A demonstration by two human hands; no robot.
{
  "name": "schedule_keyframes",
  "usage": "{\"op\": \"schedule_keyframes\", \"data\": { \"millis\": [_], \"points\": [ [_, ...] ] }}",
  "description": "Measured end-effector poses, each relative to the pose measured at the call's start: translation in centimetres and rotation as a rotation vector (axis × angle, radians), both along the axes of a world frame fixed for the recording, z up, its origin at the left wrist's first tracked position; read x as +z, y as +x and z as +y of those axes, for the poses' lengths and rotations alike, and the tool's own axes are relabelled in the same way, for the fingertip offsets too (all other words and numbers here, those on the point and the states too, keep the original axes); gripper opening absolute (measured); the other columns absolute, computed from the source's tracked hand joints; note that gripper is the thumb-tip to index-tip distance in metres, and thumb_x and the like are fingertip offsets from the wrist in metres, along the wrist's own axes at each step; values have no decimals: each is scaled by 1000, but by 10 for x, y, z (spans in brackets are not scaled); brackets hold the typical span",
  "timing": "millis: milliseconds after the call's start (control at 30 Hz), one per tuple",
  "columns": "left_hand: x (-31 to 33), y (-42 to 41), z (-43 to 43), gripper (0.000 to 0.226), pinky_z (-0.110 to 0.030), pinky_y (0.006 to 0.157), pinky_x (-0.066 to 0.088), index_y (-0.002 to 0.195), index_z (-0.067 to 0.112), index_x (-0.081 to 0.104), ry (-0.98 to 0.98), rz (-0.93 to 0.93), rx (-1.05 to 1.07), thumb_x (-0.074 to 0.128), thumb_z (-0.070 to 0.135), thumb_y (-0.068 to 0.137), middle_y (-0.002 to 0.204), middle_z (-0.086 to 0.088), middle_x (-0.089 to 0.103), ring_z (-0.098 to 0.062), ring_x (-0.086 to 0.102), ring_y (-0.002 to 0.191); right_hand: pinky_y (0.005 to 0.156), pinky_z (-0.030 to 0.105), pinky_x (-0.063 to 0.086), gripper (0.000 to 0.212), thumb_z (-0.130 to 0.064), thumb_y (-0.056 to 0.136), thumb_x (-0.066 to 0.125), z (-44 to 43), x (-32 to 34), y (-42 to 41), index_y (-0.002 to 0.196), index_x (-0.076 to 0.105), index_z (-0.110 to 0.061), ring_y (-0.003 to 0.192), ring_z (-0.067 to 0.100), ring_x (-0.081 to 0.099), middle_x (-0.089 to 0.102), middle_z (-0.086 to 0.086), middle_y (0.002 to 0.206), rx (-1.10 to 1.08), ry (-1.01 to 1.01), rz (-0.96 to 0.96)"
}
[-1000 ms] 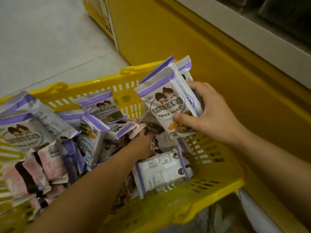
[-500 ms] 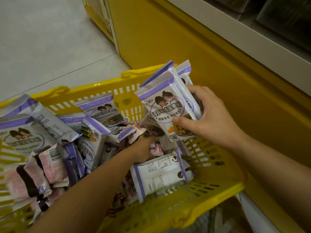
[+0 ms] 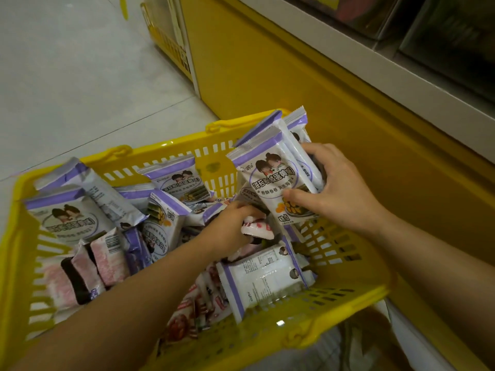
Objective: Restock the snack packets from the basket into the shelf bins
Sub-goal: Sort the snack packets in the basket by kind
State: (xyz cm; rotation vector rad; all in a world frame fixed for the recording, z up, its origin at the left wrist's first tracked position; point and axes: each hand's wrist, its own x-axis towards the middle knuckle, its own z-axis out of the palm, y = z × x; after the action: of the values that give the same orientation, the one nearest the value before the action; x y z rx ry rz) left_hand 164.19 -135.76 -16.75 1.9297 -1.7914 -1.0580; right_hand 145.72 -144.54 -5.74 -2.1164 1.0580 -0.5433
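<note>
A yellow plastic basket [image 3: 316,328] holds several white-and-purple snack packets [image 3: 171,180] and pink-and-white ones [image 3: 107,255]. My right hand [image 3: 340,191] grips a bundle of upright white-and-purple packets [image 3: 276,178] over the basket's right side, thumb across the front one. My left hand [image 3: 230,226] reaches into the middle of the pile and its curled fingers hold a small pink-and-white packet [image 3: 257,228]. Another white-and-purple packet [image 3: 262,279] lies back-side up near the front wall.
A yellow cabinet front [image 3: 294,84] rises right behind the basket, topped by a white shelf edge [image 3: 401,73] with dark bins [image 3: 455,36] above. Grey tiled floor [image 3: 75,76] lies to the left. A yellow rack [image 3: 168,41] stands at the cabinet's far corner.
My left hand has drawn a small pink-and-white packet up out of the pile. The right hand's bundle has stayed almost still while the view shifted slightly.
</note>
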Motion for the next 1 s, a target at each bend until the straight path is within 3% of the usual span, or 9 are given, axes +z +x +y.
{"op": "schedule_keyframes", "data": {
  "millis": [200,500,600,667,767,833,900,967,1000],
  "points": [
    [59,20,39,53,-13,97,27,126,35,52,-103,-53,35,71,13,83,142,5,31,-12,38,129,89,40,52,70,-34,66,83,7,2,-1,129,51,-32,97,9,55,49,-6,110,-58,17,-35],
    [135,78,131,54,-30,100,40,124,44,50,-20,-134,107,71,18,82,134,12,40,-9,44,122,81,32,43,66,-35,68,83,45,16,9,126,52,-30,98,16,52,50,-1,111,61,-92,69],
    [145,82,168,56,-31,104,39,126,42,51,-26,-288,34,76,28,78,139,9,38,-10,42,126,79,27,36,65,-33,69,83,57,22,21,126,53,-27,98,16,49,51,1,112,95,-114,85],
    [142,76,192,66,-30,102,41,134,40,45,106,-457,-114,75,46,75,144,8,31,-13,43,126,79,25,34,67,-33,69,83,65,25,27,128,52,-26,96,14,47,50,2,112,110,-104,96],
    [134,68,214,80,-38,96,43,148,45,15,474,-682,-232,61,53,83,160,9,-1,-28,45,130,81,26,36,70,-33,69,83,73,28,32,130,51,-24,98,15,48,48,1,113,135,-87,111],
    [132,64,214,77,-49,103,34,147,50,1,575,-794,-215,44,69,85,160,11,-14,-36,39,135,83,26,35,72,-33,68,84,75,29,33,131,51,-24,100,15,48,48,1,114,144,-89,127],
    [133,60,208,73,-68,107,4,146,51,-5,618,-883,-177,20,79,84,159,10,-15,-42,18,142,83,27,35,71,-33,68,84,73,29,31,131,52,-22,103,16,48,51,3,117,159,-91,141],
    [132,58,203,74,-72,90,-28,148,45,-7,615,-920,-128,6,79,83,160,9,-10,-45,-10,144,81,27,36,68,-32,68,84,70,29,26,129,54,-22,101,17,50,53,4,115,173,-80,144],
    [132,57,201,74,-69,80,-36,149,44,-3,597,-936,-130,4,78,84,161,8,-7,-45,-20,141,80,27,36,67,-32,68,84,69,28,23,128,54,-23,100,17,50,54,5,114,177,-77,146]
  ]
}}
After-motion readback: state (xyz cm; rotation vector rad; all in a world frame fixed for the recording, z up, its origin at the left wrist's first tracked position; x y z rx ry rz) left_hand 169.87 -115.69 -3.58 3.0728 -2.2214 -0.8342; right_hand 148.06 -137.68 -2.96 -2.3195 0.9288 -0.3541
